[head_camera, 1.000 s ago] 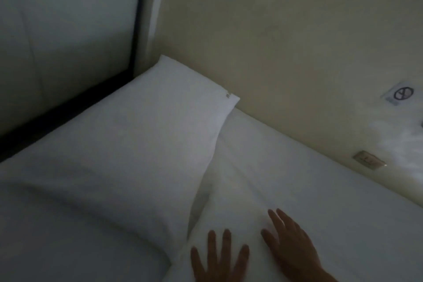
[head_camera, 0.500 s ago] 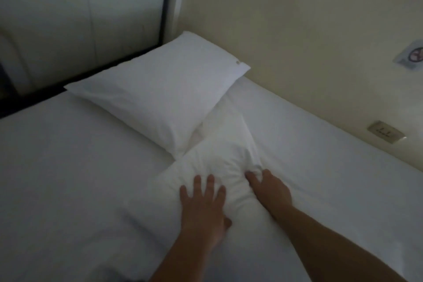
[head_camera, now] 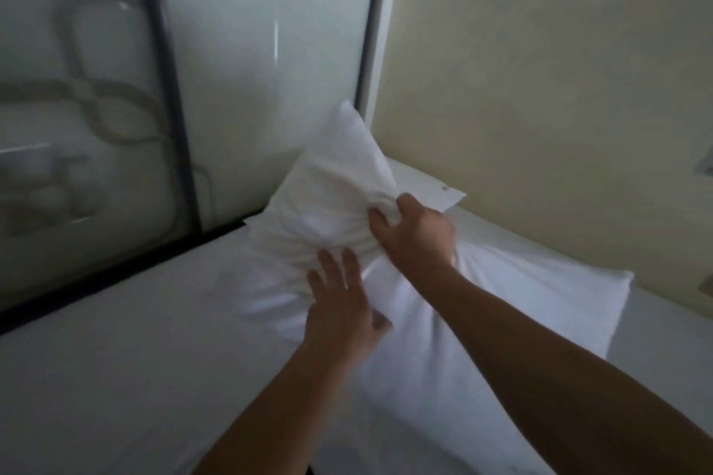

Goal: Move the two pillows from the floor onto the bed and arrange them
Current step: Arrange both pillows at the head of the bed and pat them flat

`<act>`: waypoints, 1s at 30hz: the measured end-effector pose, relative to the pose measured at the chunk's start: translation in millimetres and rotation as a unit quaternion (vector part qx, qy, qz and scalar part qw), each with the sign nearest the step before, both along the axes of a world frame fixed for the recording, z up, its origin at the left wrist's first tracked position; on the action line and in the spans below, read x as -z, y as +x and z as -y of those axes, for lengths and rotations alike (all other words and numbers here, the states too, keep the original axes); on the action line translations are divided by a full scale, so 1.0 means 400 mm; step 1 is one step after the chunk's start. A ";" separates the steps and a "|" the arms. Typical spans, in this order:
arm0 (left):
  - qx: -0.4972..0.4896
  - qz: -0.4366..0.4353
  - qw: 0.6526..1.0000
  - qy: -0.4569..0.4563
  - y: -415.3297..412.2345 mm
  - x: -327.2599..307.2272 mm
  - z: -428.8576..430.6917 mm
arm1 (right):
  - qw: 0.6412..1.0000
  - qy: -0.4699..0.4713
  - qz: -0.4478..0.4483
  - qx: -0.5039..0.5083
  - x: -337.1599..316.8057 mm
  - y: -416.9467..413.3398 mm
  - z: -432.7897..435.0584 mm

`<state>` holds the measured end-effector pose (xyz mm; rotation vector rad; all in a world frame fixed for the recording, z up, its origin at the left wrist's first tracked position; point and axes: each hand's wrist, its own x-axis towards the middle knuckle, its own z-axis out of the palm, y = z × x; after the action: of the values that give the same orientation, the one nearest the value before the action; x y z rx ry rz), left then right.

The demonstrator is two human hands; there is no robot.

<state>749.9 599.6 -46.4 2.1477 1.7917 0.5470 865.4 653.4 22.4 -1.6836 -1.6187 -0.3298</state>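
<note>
Head view showed my right hand (head_camera: 414, 233) bunching the cloth of a soft white fabric pillow (head_camera: 332, 200), fingers pinched on a fold, tilting it up over the white-sheeted bed (head_camera: 115, 359), probably to reseat it. My left hand (head_camera: 341, 305) lay flat, fingers spread, steadying it. The second plump white pillow (head_camera: 540, 305) lay beside the wall.
</note>
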 end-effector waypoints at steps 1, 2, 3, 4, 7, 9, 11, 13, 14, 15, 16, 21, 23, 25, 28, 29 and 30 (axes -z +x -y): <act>-0.025 0.010 0.999 0.045 -0.041 -0.025 -0.004 | 0.998 0.047 0.011 -0.033 -0.040 -0.069 0.001; -0.038 0.014 0.996 0.079 -0.089 -0.046 -0.011 | 0.993 0.091 0.032 -0.063 -0.071 -0.137 0.005; -0.044 0.026 0.993 0.105 -0.146 -0.064 -0.019 | 0.986 0.125 0.056 -0.095 -0.092 -0.205 0.010; -0.051 0.044 0.990 0.121 -0.209 -0.076 -0.023 | 0.977 0.154 0.071 -0.125 -0.099 -0.269 0.015; -0.088 0.059 0.992 0.071 -0.427 -0.063 -0.008 | 0.955 0.178 0.070 -0.226 -0.045 -0.457 0.041; -0.126 -0.050 0.990 -0.038 -0.572 -0.017 0.033 | 0.948 0.084 0.080 -0.298 0.057 -0.571 0.072; -0.086 -0.111 0.970 -0.198 -0.674 0.018 0.094 | 0.906 -0.133 0.143 -0.374 0.174 -0.664 0.104; -0.007 -0.087 0.947 -0.309 -0.732 0.018 0.141 | 0.820 -0.324 0.218 -0.418 0.262 -0.725 0.113; 0.016 -0.057 0.939 -0.339 -0.755 0.009 0.153 | 0.784 -0.395 0.217 -0.428 0.287 -0.747 0.112; 0.013 0.001 0.936 -0.351 -0.780 -0.001 0.149 | 0.760 -0.448 0.191 -0.431 0.302 -0.762 0.104; -0.011 0.080 0.942 -0.326 -0.802 -0.009 0.132 | 0.759 -0.466 0.164 -0.424 0.310 -0.762 0.084; -0.209 0.010 0.973 -0.098 -0.920 0.079 -0.010 | 0.859 -0.430 0.084 -0.266 0.355 -0.646 -0.087; -0.215 -0.066 0.953 -0.201 -0.952 0.171 -0.040 | 0.896 -0.401 0.094 -0.164 0.386 -0.555 -0.154; -0.205 -0.059 0.947 -0.242 -0.961 0.263 -0.061 | 0.912 -0.394 0.109 -0.041 0.419 -0.452 -0.199; -0.176 -0.059 0.958 -0.220 -0.953 0.335 -0.104 | 0.879 -0.466 0.089 0.048 0.490 -0.350 -0.199; -0.170 -0.062 0.963 -0.201 -0.943 0.353 -0.126 | 0.871 -0.483 0.082 0.040 0.517 -0.338 -0.183; -0.157 -0.067 0.968 -0.183 -0.931 0.367 -0.144 | 0.870 -0.486 0.079 0.035 0.543 -0.336 -0.169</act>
<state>377.4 657.1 -193.1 1.7001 2.1299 0.1181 731.1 721.0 -194.9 -2.4910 -2.0092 0.4221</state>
